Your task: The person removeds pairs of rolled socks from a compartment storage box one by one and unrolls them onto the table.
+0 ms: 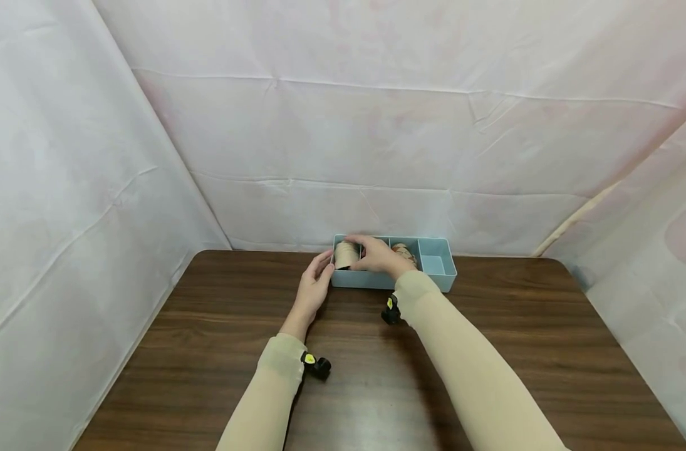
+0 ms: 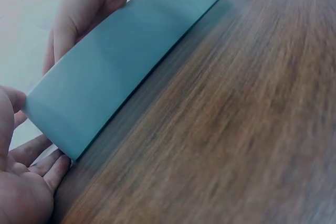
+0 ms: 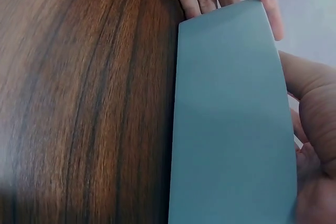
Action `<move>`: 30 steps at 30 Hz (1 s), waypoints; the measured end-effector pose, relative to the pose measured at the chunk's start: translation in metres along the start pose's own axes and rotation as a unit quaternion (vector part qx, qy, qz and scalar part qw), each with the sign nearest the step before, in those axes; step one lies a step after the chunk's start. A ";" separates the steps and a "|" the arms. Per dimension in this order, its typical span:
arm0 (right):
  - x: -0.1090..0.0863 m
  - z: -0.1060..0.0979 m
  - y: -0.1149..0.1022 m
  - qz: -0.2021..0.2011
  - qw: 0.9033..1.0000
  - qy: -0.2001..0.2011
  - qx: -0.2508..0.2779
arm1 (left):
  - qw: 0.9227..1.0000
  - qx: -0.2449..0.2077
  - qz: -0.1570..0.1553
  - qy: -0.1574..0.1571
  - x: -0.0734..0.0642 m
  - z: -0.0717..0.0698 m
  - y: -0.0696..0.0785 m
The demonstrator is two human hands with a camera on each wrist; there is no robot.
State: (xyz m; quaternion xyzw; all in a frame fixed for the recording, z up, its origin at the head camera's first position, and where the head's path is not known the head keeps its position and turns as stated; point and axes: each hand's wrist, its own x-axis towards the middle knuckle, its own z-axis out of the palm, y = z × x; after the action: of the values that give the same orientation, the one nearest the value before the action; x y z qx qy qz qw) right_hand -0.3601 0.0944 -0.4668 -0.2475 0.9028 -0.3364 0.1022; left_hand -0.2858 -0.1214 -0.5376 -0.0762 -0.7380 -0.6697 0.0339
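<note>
A light blue divided box [image 1: 362, 279] stands at the far edge of the table. My left hand [image 1: 313, 285] holds its left end, thumb at the front corner and fingers [image 2: 39, 156] along the end wall. From above, my right hand [image 1: 376, 255] reaches into the box, its thumb and fingers curved about the right side of a beige ribbed cylinder [image 1: 346, 255] in the leftmost compartment. Part of the cylinder is hidden by that hand. Further right in the box lies a patterned brown and cream rounded object [image 1: 403, 252], partly behind the right wrist.
The box's rightmost compartment [image 1: 435, 255] shows its bare floor. Dark wood-grain table [image 1: 365, 388] spreads below the arms. A white cloth backdrop [image 1: 343, 138] hangs close behind the box, with more cloth at both sides. Each wrist wears a small black camera [image 1: 318, 367].
</note>
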 end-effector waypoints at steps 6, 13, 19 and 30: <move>0.001 0.000 -0.001 -0.007 1.000 -0.003 -0.013 | 1.000 0.002 0.011 0.000 0.001 0.003 0.001; -0.002 -0.001 -0.001 -0.016 1.000 -0.002 -0.015 | 1.000 0.005 0.011 -0.001 0.000 0.005 0.002; -0.003 0.000 0.000 -0.013 1.000 -0.003 -0.013 | 1.000 0.004 0.012 -0.002 -0.001 0.005 0.003; -0.003 0.004 -0.001 -0.001 1.000 -0.002 -0.001 | 1.000 -0.002 0.004 0.002 -0.004 0.002 0.002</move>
State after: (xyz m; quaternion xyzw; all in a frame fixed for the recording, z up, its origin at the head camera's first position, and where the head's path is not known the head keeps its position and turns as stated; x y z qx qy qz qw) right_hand -0.3555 0.0932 -0.4696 -0.2492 0.9029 -0.3348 0.1029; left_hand -0.2813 -0.1191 -0.5362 -0.0780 -0.7362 -0.6712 0.0380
